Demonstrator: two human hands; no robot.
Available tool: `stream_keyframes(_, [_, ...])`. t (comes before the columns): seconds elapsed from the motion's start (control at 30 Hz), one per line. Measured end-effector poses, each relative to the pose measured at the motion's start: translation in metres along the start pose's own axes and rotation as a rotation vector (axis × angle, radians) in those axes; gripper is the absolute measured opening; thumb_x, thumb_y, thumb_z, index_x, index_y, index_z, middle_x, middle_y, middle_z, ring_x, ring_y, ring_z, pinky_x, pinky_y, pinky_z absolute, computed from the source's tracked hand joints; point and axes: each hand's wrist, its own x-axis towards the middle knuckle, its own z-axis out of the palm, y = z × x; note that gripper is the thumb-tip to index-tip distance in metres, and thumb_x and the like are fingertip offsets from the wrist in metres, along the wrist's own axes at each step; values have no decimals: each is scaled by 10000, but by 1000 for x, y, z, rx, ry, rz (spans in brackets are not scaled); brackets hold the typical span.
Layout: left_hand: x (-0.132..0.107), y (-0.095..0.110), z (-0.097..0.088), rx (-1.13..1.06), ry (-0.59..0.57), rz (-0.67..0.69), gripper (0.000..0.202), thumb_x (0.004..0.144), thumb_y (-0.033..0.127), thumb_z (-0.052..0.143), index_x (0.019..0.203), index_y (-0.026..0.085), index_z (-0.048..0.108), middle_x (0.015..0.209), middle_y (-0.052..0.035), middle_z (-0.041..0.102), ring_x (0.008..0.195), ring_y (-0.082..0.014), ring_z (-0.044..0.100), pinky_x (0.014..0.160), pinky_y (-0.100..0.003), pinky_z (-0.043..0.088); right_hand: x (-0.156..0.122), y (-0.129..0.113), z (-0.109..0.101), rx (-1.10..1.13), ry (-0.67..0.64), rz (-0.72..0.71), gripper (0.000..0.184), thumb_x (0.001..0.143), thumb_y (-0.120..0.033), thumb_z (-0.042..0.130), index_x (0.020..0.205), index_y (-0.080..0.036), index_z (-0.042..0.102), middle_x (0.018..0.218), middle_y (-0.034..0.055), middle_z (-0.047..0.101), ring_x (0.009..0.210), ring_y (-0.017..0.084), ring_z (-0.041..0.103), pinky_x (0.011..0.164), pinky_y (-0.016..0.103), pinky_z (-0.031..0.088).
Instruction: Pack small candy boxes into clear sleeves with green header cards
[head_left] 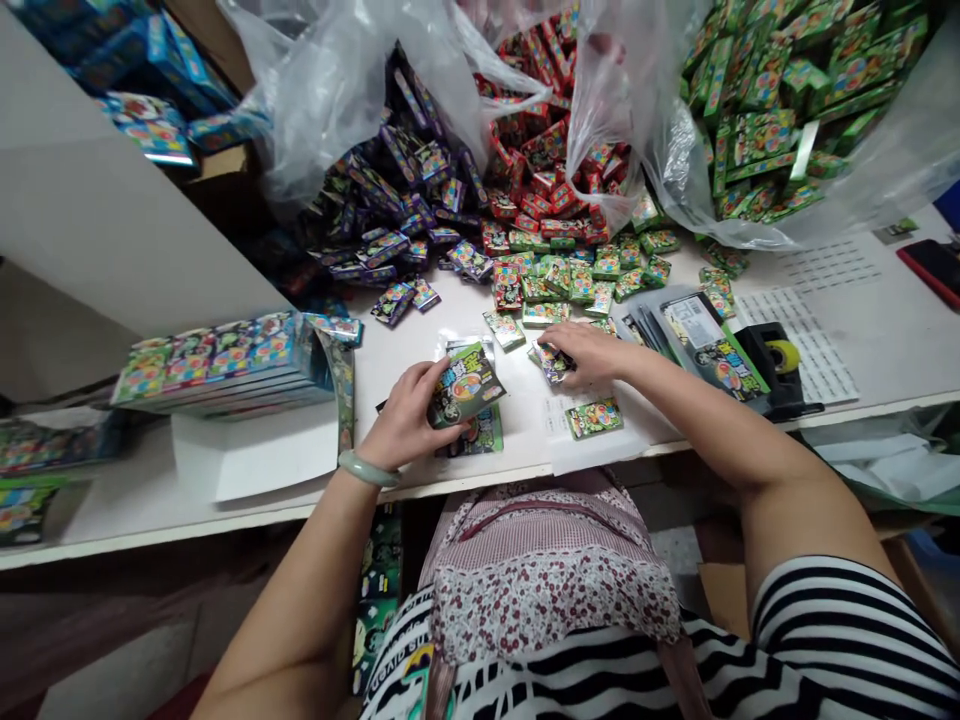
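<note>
My left hand point(405, 415) is closed around a clear pouch point(466, 385) that holds small colourful packets, just above the white table point(247, 460). A pale green bangle sits on that wrist. My right hand point(589, 352) presses its curled fingers on a small purple packet point(553, 362) lying on the table. A green packet point(594, 417) lies on a paper slip just in front of that hand. Another green packet point(480, 435) lies under the pouch.
Clear plastic bags at the back spill purple packets point(390, 200), red packets point(540, 150) and green packets point(765, 110). A stack of filled display boxes point(217, 365) stands left. Flat pouches point(705, 340) and a tape dispenser point(776, 365) lie right, by printed sheets point(817, 340).
</note>
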Motion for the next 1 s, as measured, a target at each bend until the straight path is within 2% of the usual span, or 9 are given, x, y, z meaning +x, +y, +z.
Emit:
stream_keyframes(0.13, [-5, -3, 2, 21, 37, 14, 917, 767, 475, 738, 1516, 192, 290, 1353, -154, 441, 1269, -324, 473, 1103, -493, 413, -9, -25, -9, 57, 301, -22, 841, 725, -392, 790, 1456, -213, 415, 1423, 144, 488, 1332, 349, 439, 1119, 526, 371])
stream_keyframes(0.2, [-5, -3, 5, 34, 47, 45, 939, 757, 486, 749, 1519, 193, 285, 1357, -162, 441, 1268, -335, 473, 1093, -500, 419, -15, -47, -15, 37, 375, -53, 850, 764, -433, 761, 1492, -221, 375, 1459, 137, 453, 1363, 347, 398, 1155, 522, 328])
stream_keyframes(0.33, [-2, 0, 9, 57, 39, 108, 946, 759, 452, 752, 1532, 211, 263, 1366, -169, 451, 1265, -345, 480, 1080, -511, 425, -17, -77, -19, -73, 270, -98, 797, 798, -387, 741, 1498, -239, 389, 1478, 116, 463, 1373, 361, 369, 1168, 522, 302])
stream_keyframes(0.47, [-2, 2, 10, 96, 35, 145, 937, 762, 445, 747, 1533, 220, 265, 1367, -171, 471, 1263, -354, 486, 1074, -515, 421, -14, -78, -12, -87, 150, -139, 819, 774, -384, 767, 1497, -275, 398, 1468, 93, 487, 1335, 368, 401, 1141, 531, 344])
stream_keyframes(0.63, [-5, 4, 14, 71, 11, 169, 942, 760, 455, 744, 1535, 219, 265, 1370, -177, 480, 1252, -357, 493, 1053, -521, 434, -11, -75, 1, 18, 130, -173, 862, 744, -402, 800, 1487, -234, 396, 1437, 137, 487, 1337, 347, 414, 1142, 504, 372])
stream_keyframes(0.73, [-3, 6, 16, 38, -3, 144, 953, 744, 474, 753, 1533, 220, 282, 1370, -176, 487, 1248, -363, 496, 1054, -539, 429, -8, -81, 11, 154, 197, -175, 929, 743, -477, 789, 1505, -208, 331, 1467, 166, 438, 1364, 336, 412, 1127, 479, 405])
stream_keyframes(0.87, [-2, 8, 15, 33, 36, 77, 962, 741, 482, 752, 1535, 220, 276, 1373, -176, 475, 1267, -360, 482, 1067, -539, 418, -5, -91, 27, 286, 362, -85, 701, 879, -471, 645, 1483, -256, 361, 1316, 138, 587, 1270, 326, 520, 1095, 544, 402])
stream_keyframes(0.93, [-2, 7, 13, 35, 41, 70, 963, 741, 472, 751, 1537, 220, 270, 1372, -176, 474, 1268, -356, 480, 1067, -534, 418, -4, -91, 28, 310, 318, -73, 582, 930, -420, 579, 1471, -304, 399, 1342, 115, 606, 1271, 325, 534, 1126, 600, 337])
stream_keyframes(1.0, [-4, 4, 12, 42, 27, 67, 963, 737, 462, 752, 1535, 206, 277, 1371, -181, 476, 1262, -359, 482, 1066, -532, 417, 1, -87, 20, 336, 209, -87, 488, 937, -397, 568, 1416, -348, 489, 1357, 79, 623, 1261, 323, 554, 1133, 621, 312])
